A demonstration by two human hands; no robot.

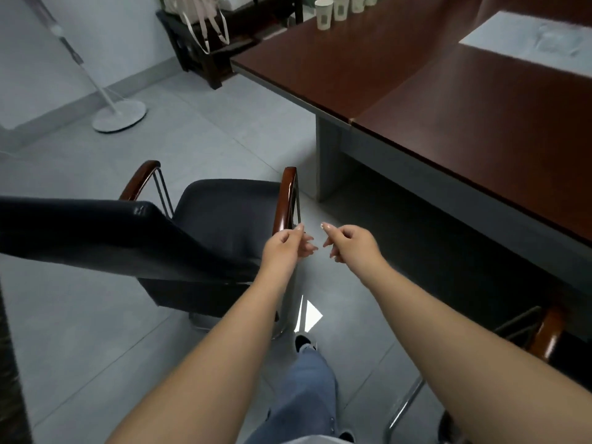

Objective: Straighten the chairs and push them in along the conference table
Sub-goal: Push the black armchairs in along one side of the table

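Observation:
A black padded chair [221,213] with brown wooden armrests stands on the floor left of the conference table [448,100], turned away from it and apart from its edge. My left hand [286,243] hovers just beside the chair's right armrest [285,200], fingers loosely curled, holding nothing. My right hand [347,240] is close to the right of it, also loosely curled and empty. A second chair [544,334] shows only an armrest and metal frame at the lower right, partly under the table.
Paper cups [331,11] line the table's far end and a white sheet [528,40] lies on it. A white fan stand [120,115] is at the back left, a dark shelf [205,49] with bags behind. My jeans leg [304,395] is below.

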